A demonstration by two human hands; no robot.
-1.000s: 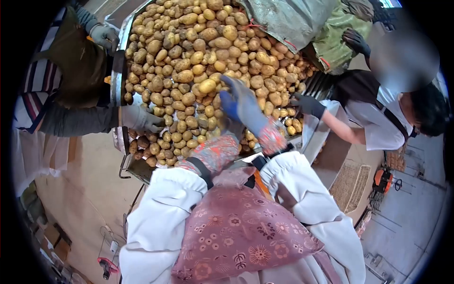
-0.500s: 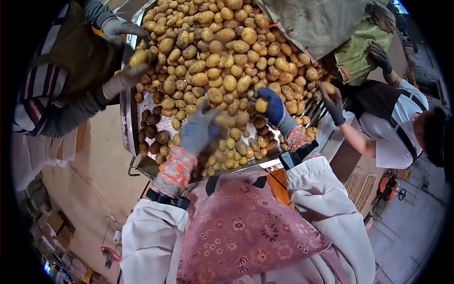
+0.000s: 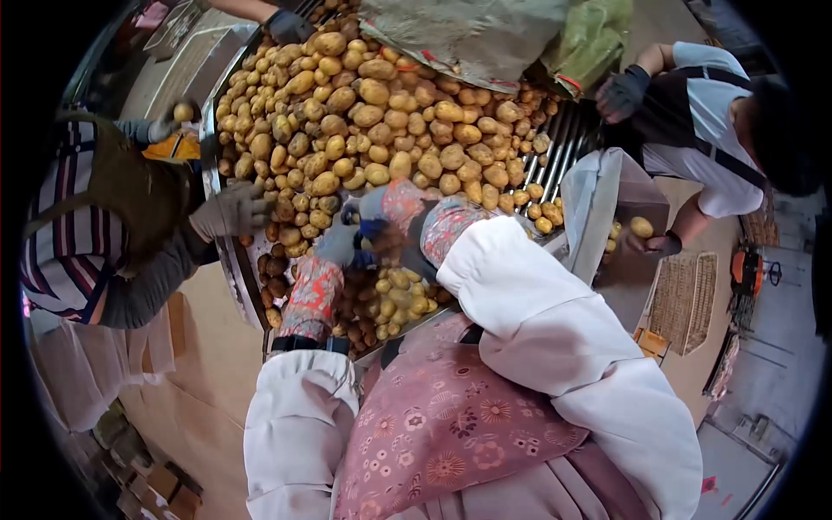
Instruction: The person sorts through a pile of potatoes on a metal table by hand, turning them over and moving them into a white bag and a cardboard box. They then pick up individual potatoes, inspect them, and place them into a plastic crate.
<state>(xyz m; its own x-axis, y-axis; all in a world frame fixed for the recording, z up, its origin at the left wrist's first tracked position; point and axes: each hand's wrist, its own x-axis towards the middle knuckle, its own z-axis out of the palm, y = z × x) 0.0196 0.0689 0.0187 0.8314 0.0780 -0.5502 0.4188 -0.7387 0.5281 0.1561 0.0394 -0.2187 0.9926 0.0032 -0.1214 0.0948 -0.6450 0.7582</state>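
Note:
My left hand [image 3: 338, 243], in a grey and blue glove, is low over the near-left part of a metal sorting table [image 3: 232, 282]. Close beside it my right hand [image 3: 373, 211], gloved too, reaches across to the left; the two gloves nearly overlap. Motion smears the fingers of both, so any potato in them cannot be made out. Beyond my hands lies a big heap of potatoes [image 3: 364, 117]. Nearer to me sits a group of small, pale potatoes [image 3: 403, 299]. Darker potatoes [image 3: 274, 282] lie along the left edge.
On the left a person in a striped shirt [image 3: 65, 260] has a gloved hand [image 3: 232, 212] by the heap. A person on the right holds a potato [image 3: 641, 227] beside a lined bin [image 3: 633, 195]. Metal rollers [image 3: 568, 130] and a grey sack [image 3: 468, 39] border the heap.
My right hand has swung left across the table to my left hand; the potato it held no longer shows. The view has turned, and the person on the right has lowered one hand.

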